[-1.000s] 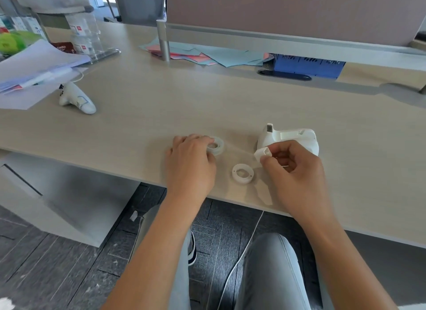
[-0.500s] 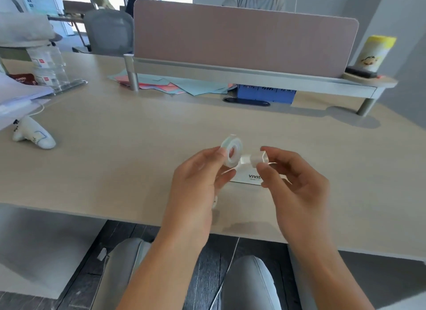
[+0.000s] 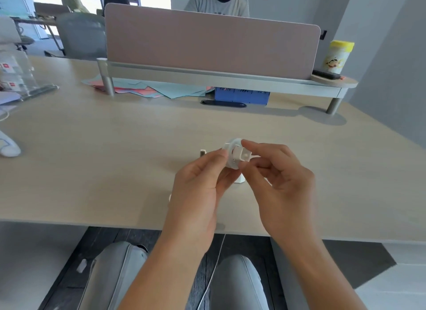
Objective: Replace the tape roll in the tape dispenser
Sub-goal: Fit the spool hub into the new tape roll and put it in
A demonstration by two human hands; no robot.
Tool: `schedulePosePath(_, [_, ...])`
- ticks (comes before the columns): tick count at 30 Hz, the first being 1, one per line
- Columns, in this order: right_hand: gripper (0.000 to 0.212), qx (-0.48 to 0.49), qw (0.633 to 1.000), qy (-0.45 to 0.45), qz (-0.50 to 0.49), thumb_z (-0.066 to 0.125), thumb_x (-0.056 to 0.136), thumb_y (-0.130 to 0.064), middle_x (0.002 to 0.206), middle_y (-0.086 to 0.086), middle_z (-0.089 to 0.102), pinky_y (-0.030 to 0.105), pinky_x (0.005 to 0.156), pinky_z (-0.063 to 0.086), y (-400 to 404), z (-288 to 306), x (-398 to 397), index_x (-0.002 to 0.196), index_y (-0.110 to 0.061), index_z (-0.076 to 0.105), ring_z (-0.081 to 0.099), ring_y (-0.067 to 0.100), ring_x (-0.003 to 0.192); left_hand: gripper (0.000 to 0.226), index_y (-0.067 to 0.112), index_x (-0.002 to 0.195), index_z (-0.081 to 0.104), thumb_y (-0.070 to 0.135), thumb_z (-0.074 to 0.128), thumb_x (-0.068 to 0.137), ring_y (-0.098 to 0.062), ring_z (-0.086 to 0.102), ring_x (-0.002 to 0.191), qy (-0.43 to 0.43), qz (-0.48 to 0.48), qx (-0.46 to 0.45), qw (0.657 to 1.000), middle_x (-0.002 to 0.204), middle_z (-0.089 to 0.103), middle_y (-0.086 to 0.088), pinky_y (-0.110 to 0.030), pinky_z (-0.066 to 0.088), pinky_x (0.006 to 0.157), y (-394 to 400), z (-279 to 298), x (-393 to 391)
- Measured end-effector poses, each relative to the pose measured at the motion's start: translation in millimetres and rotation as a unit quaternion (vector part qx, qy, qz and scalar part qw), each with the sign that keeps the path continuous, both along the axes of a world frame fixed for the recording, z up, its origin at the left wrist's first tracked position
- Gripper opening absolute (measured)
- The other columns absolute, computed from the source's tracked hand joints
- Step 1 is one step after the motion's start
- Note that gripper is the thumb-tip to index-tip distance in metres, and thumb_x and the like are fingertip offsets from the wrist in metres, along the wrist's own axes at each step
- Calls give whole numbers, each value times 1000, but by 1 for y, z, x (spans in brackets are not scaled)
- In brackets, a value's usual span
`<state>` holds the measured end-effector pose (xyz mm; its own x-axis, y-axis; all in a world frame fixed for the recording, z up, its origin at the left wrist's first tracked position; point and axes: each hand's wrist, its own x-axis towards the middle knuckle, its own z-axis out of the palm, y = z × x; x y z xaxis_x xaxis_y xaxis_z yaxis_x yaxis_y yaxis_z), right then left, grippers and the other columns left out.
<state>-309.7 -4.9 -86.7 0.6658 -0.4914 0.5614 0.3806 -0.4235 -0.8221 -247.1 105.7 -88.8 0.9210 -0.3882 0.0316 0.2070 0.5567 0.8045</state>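
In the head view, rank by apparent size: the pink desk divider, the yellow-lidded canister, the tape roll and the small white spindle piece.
1. Pink desk divider
2. Yellow-lidded canister
3. Tape roll, though it is nearer the camera, so unsure against the canister
4. White spindle piece

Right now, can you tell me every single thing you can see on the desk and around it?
Clear tape roll: one, whitish, held up between both hands.
Small white plastic hub piece: one, pinched at the roll's centre.
White tape dispenser: one, mostly hidden behind the hands.
Light wooden desk: one.
Pink divider panel: one, along the desk's far side.
Coloured paper sheets: several, teal and pink, under the divider shelf.
Blue box: one, under the shelf.
Yellow-lidded canister: one, far right shelf end.
White controller: one, left edge.
Left hand: holds the roll.
Right hand: holds the hub.
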Motion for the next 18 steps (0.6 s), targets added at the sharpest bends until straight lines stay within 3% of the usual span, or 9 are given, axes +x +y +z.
schedulePosePath(6, [27, 69, 997, 14, 39, 81, 88, -5, 107, 8, 78, 20, 79, 58, -1, 4, -5, 107, -24, 81, 77, 16, 84, 23, 2, 98, 81, 8, 59, 102, -20, 75, 97, -41, 12, 5, 999, 95, 81, -12, -34, 60, 97, -3, -6, -3])
schedulePosePath(11, [28, 115, 993, 32, 6, 84, 86, -7, 95, 0, 82, 21, 76, 60, -6, 3, -4, 111, -18, 77, 79, 16, 84, 23, -1, 104, 80, 10, 60, 102, -26, 77, 107, -51, 10, 24, 998, 106, 82, -18, -38, 58, 103, -7, -10, -7])
schedulePosePath(14, [19, 99, 994, 37, 3, 82, 86, -4, 93, -3, 84, 23, 80, 61, -10, -2, -4, 101, -16, 80, 80, 17, 87, 22, 0, 107, 80, 11, 62, 101, -31, 75, 113, -48, 19, 33, 998, 109, 82, -18, -40, 58, 104, -7, -13, -7])
schedulePosePath(18, [24, 33, 999, 22, 9, 78, 89, 2, 98, -1, 83, 19, 82, 59, -11, -6, -5, 105, -16, 81, 79, 14, 89, 20, 3, 106, 81, 10, 63, 100, -24, 78, 103, -65, 40, 53, 996, 104, 84, -13, -36, 60, 99, -5, -15, -5])
